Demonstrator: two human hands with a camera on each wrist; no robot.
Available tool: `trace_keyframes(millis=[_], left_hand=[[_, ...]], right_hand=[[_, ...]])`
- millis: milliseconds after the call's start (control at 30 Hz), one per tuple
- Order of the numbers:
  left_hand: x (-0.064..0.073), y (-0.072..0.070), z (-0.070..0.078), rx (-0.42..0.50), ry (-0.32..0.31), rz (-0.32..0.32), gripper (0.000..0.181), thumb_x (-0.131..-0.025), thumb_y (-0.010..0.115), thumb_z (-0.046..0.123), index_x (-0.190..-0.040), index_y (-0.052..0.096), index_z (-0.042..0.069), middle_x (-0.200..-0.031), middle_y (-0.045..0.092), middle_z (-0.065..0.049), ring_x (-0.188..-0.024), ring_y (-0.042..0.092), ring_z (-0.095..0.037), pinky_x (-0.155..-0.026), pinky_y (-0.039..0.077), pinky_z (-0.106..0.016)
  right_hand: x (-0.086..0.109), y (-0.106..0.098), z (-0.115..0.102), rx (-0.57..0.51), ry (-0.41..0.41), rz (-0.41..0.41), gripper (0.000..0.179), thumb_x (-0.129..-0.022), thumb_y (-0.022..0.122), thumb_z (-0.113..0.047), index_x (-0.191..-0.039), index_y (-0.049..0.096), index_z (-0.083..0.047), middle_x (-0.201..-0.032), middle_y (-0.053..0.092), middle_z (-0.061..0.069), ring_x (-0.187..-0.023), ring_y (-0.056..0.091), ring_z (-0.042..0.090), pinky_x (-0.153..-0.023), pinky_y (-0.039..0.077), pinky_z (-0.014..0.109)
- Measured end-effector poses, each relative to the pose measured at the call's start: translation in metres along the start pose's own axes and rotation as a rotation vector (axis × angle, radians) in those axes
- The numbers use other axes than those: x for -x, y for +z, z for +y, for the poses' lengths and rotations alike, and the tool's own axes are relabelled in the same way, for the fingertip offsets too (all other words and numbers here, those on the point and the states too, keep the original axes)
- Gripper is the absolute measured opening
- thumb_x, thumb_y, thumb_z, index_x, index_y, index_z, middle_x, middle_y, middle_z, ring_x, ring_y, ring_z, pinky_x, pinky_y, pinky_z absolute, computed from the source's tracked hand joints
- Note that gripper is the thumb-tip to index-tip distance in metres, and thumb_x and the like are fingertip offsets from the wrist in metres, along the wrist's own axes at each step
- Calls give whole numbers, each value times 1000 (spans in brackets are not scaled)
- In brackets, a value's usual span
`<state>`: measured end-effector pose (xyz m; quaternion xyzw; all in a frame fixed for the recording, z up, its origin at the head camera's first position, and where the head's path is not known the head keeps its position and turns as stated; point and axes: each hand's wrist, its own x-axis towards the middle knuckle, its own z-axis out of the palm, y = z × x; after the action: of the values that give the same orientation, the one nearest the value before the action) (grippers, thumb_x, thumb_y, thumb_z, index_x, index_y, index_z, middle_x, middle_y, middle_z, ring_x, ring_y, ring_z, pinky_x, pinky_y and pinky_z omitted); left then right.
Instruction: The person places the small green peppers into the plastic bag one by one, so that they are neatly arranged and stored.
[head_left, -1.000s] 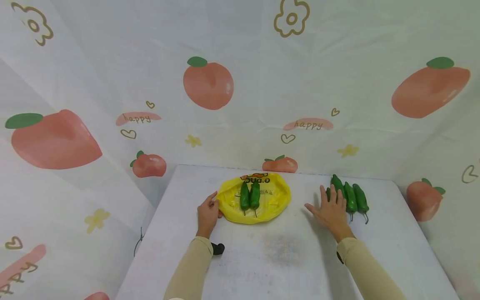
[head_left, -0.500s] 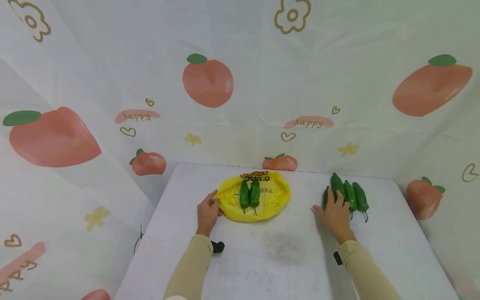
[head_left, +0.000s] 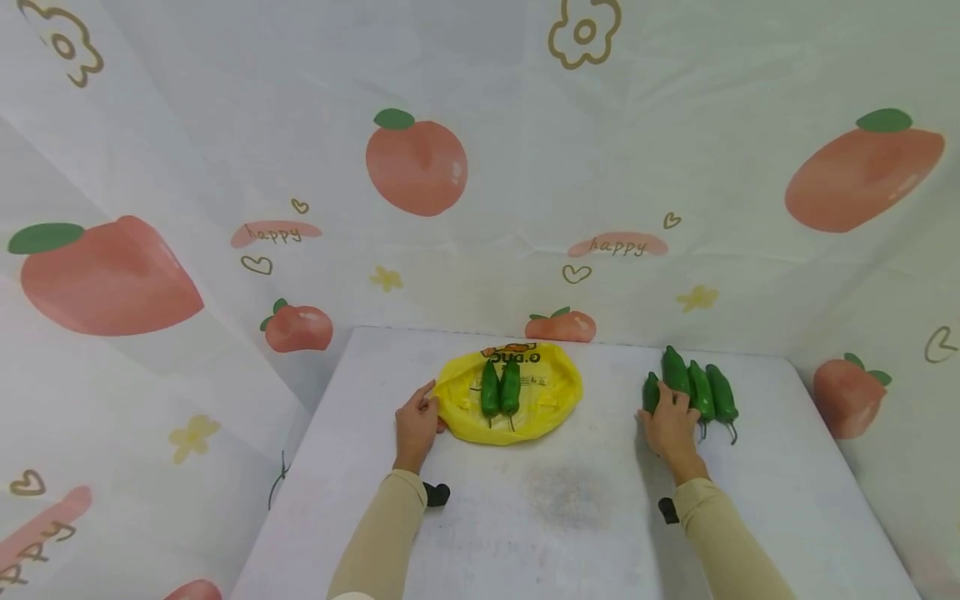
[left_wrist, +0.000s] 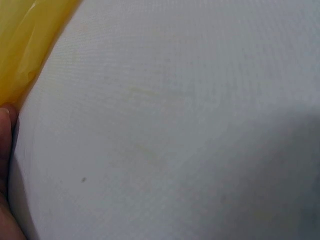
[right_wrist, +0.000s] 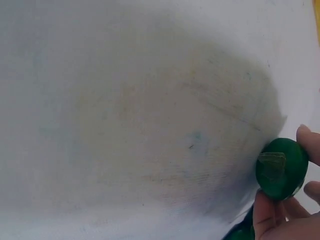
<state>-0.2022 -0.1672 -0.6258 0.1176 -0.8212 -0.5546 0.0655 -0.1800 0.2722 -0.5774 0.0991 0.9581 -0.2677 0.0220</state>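
My left hand [head_left: 416, 425] holds the left rim of a yellow plastic bag [head_left: 551, 404] that lies spread in a round shape on the table. Two green chili peppers [head_left: 509, 390] lie side by side in the middle of the bag, stems toward me. On the right, my right hand [head_left: 672, 429] grips the leftmost green chili pepper [head_left: 651, 392] of a group. In the right wrist view, thumb and fingers are around that pepper's stem end [right_wrist: 282, 170]. Three more green chili peppers [head_left: 721, 393] lie right beside it, one partly behind my fingers.
The white table [head_left: 570, 550] has a greyish smudge in its middle. A white cloth wall [head_left: 495, 250] printed with peaches stands along the back and sides. A dark strap piece [head_left: 437, 494] sticks out by the left sleeve.
My right hand has drawn its spread fingers in and moved slightly right, and it now grips the leftmost chili pepper. My left hand has stayed at the bag's rim.
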Motion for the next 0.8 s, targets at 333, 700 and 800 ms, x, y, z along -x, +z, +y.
trace_keyframes(millis=[333, 700, 800], left_hand=[[0, 0, 0, 10, 6, 6, 40, -101, 56, 22, -141, 63, 24, -87, 69, -10, -53, 64, -17, -55, 59, -26], [0, 0, -1, -5, -2, 1, 39, -102, 57, 23, -140, 63, 26, -88, 70, -10, -53, 64, -17, -56, 59, -27], [0, 1, -1, -5, 0, 0, 39, -102, 57, 24, -140, 63, 27, -85, 69, -9, -53, 64, -18, -56, 59, -26]], right_hand=[[-5, -5, 1, -29, 16, -48, 71, -100, 57, -21, -154, 23, 11, -143, 30, 50, -127, 32, 63, -102, 31, 70], [-6, -11, -3, -91, 13, -85, 71, -96, 61, -21, -154, 28, 3, -141, 39, 45, -129, 42, 61, -102, 40, 71], [-7, -12, -3, -124, 14, -77, 71, -95, 62, -21, -154, 29, 3, -141, 42, 43, -129, 45, 58, -102, 42, 69]])
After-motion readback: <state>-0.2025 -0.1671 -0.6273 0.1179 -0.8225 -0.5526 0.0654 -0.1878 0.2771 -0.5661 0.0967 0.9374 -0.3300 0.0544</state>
